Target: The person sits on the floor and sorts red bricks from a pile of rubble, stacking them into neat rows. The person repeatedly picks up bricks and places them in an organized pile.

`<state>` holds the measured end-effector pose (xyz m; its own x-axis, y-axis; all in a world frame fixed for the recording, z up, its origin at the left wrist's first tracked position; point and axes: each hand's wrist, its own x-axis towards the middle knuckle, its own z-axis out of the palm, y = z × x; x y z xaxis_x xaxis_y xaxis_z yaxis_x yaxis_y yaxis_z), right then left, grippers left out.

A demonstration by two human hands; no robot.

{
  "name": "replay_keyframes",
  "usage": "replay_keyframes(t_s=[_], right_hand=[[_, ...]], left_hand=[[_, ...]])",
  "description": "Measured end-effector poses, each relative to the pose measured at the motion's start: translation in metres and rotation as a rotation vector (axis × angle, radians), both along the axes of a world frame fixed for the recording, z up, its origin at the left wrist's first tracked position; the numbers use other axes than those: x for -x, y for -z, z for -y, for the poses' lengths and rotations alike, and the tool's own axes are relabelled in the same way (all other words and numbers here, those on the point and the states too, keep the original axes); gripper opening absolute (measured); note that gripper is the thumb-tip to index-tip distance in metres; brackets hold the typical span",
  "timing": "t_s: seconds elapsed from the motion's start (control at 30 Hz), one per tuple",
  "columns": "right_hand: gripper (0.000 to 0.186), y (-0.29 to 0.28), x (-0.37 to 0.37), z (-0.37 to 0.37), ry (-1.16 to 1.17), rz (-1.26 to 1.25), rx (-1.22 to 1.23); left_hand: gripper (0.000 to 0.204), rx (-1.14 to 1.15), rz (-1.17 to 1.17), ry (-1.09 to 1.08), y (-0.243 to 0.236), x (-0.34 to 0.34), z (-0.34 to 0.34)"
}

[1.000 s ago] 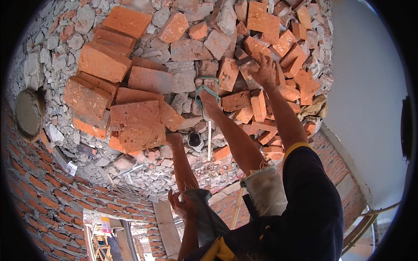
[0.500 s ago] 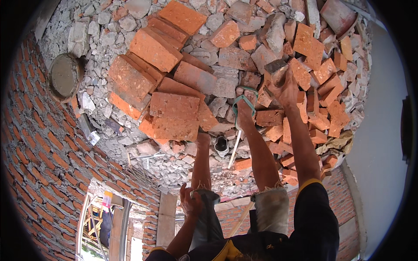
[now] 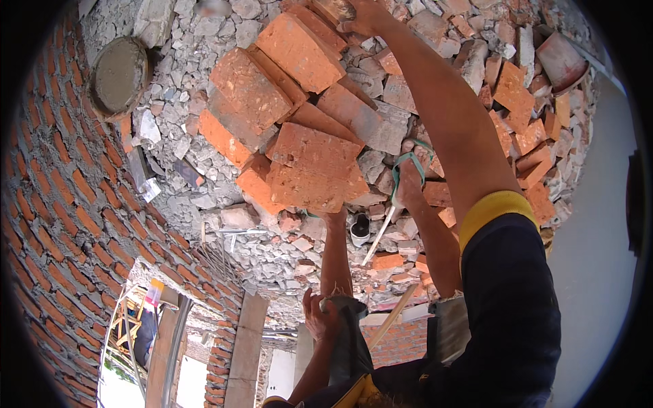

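Observation:
My right hand [image 3: 364,19] reaches to the far side of the brick stack, at the top edge of the picture. Its fingers are closed around a brick [image 3: 335,9], only partly in sight. Just below and left of that hand lies the stack of orange bricks [image 3: 299,51], leaning on one another. A broad brick [image 3: 316,156] lies flat on the near end of the stack. My left hand [image 3: 320,316] rests at my left knee, its fingers loosely bent and apart, with nothing visible in it.
Broken bricks [image 3: 537,136] and rubble [image 3: 197,41] surround my sandalled feet. A round pan of grey mortar [image 3: 119,78] stands at the far left beside the brick wall [image 3: 68,204]. A bucket [image 3: 561,61] lies at the far right. A white cup [image 3: 360,230] sits between my feet.
My right hand has swung from the loose bricks on the right, up and left beyond the stack, carrying the brick. My left hand stays at the knee. The view has shifted.

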<state>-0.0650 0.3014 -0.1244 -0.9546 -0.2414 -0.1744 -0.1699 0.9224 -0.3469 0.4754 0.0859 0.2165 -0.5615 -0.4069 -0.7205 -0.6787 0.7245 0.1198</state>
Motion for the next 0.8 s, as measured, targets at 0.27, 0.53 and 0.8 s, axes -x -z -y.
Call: replay_keyframes(t_s=[0.27,0.53,0.8], right_hand=[[0.090,-0.040,-0.044,0.000,0.238,0.338,0.312],[0.068,-0.051,-0.132,-0.017,0.487,0.164,0.457],[0.106,-0.112,-0.444,-0.180,1.116,0.486,-0.443]], left_hand=[[0.019,-0.018,-0.047,0.111,0.008,0.006,0.007],[0.018,-0.031,-0.028,0.250,0.008,0.006,0.021],[0.017,-0.122,-0.051,0.367,0.016,0.017,0.031]])
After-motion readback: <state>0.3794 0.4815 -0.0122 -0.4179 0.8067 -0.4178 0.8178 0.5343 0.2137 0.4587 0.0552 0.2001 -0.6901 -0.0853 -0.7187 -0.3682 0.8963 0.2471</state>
